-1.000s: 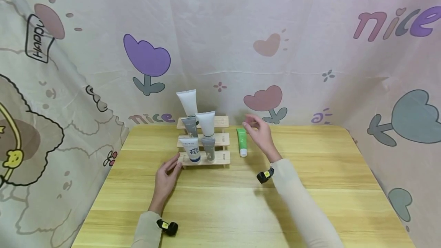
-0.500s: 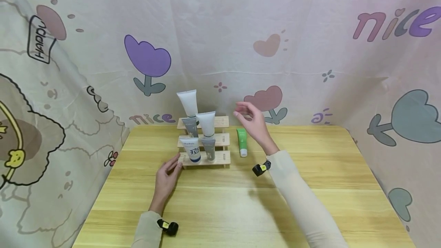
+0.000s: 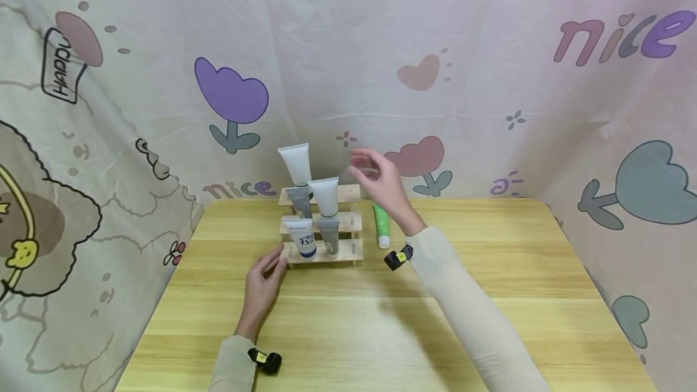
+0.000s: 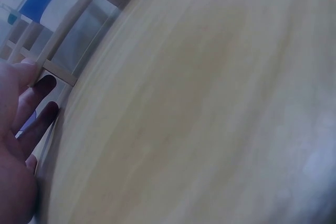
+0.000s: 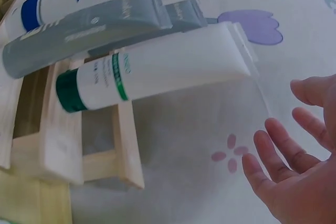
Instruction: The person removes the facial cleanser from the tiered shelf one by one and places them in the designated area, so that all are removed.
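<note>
A three-step wooden display rack (image 3: 348,251) bears several squeeze tubes standing on their caps. In front are a white tube with a blue band (image 3: 302,236) and a grey tube (image 3: 330,236). The middle step has another grey tube (image 3: 300,201) and a white tube with a green cap (image 5: 157,72); a taller white tube (image 3: 296,165) stands behind. My left hand (image 3: 263,277) holds the lowest step's left corner between thumb and fingers. Raised at the rack's right, my right hand (image 3: 381,180) holds nothing, its loosely bent fingers pointing toward the tubes.
A green tube (image 3: 382,225) with a white cap lies on the wooden table (image 3: 490,295) right of the rack, partly behind my right wrist. A patterned cloth (image 3: 474,101) hangs close behind the table and along both sides.
My right hand has moved left and up, from beside the green tube to near the rack's back right. The left hand, the rack and the tubes have kept their places.
</note>
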Tool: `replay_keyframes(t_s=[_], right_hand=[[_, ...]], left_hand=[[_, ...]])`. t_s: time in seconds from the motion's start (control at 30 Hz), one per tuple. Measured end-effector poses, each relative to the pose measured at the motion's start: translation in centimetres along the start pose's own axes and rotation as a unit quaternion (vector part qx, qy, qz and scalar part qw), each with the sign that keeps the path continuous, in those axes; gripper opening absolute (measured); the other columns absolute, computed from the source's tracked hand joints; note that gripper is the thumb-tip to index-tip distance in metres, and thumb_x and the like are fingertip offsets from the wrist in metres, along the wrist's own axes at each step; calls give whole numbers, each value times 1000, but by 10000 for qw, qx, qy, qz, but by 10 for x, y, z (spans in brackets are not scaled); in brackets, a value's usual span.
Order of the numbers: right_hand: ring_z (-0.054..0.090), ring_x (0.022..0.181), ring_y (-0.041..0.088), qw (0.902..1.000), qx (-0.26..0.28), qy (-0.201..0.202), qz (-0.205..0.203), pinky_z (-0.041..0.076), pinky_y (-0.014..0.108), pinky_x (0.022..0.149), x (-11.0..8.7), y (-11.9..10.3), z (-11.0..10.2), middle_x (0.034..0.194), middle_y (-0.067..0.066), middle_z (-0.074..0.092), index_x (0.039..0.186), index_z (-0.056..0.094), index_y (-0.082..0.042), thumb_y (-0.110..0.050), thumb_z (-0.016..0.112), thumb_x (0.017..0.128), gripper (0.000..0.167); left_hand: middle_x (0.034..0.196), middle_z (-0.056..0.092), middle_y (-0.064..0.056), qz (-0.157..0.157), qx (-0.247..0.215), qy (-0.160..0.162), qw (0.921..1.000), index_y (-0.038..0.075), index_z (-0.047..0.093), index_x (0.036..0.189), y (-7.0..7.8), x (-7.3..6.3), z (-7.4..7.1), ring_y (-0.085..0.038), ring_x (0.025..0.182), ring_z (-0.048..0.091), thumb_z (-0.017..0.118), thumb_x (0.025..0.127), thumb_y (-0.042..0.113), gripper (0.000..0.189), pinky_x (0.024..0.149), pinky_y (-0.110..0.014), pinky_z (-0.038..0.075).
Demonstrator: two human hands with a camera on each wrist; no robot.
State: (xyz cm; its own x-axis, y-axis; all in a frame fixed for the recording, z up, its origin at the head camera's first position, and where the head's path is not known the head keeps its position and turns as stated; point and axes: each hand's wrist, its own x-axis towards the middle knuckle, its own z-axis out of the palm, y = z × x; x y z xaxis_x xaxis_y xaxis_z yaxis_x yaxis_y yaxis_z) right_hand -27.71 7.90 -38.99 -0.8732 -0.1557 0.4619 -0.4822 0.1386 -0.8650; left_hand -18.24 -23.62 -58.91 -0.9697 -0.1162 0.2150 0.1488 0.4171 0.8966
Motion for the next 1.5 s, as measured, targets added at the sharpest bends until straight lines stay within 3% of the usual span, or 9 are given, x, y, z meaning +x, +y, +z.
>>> replay_keyframes(t_s=[0.4, 0.63, 0.9, 1.13, 1.5], right_hand=[[63, 120, 27, 9992, -11, -369, -157, 54, 38, 102, 29, -10, 33, 129, 18, 66, 136, 60, -4, -14, 73, 97, 42], [62, 122, 34, 9986, 8, -519, -57, 52, 47, 104, 44, -14, 49, 130, 20, 66, 137, 58, -1, -11, 74, 96, 45], [62, 123, 28, 9968, -38, -752, 277, 51, 42, 106, 57, -15, 62, 132, 14, 66, 141, 57, -4, -15, 74, 96, 49], [65, 119, 26, 9938, -23, -956, 565, 54, 30, 100, 65, -14, 69, 132, 14, 66, 142, 56, -7, -15, 76, 95, 51], [68, 111, 30, 9923, -128, -984, 737, 58, 32, 94, 71, -12, 75, 127, 20, 68, 133, 63, -2, -4, 73, 95, 40]], left_hand=[[127, 71, -10, 109, -75, 65, 9999, 13, 66, 138, -1, -1, -2, -31, 129, 60, 69, 101, 23, 38, 126, -51, 16], [125, 70, -15, 266, -130, 165, 9994, 7, 66, 136, -1, 0, 0, -36, 128, 59, 69, 100, 14, 37, 126, -55, 15], [125, 67, -27, 235, -144, 111, 9996, -4, 63, 135, 43, -9, -4, -42, 128, 57, 66, 100, 3, 36, 124, -60, 15], [125, 68, -23, 212, -170, 21, 9996, -3, 63, 135, 41, -8, -5, -41, 129, 57, 67, 100, 6, 37, 124, -59, 16], [124, 67, -27, 268, -154, 97, 9995, -6, 62, 135, 41, -9, -3, -46, 126, 57, 66, 100, 4, 37, 122, -63, 16]])
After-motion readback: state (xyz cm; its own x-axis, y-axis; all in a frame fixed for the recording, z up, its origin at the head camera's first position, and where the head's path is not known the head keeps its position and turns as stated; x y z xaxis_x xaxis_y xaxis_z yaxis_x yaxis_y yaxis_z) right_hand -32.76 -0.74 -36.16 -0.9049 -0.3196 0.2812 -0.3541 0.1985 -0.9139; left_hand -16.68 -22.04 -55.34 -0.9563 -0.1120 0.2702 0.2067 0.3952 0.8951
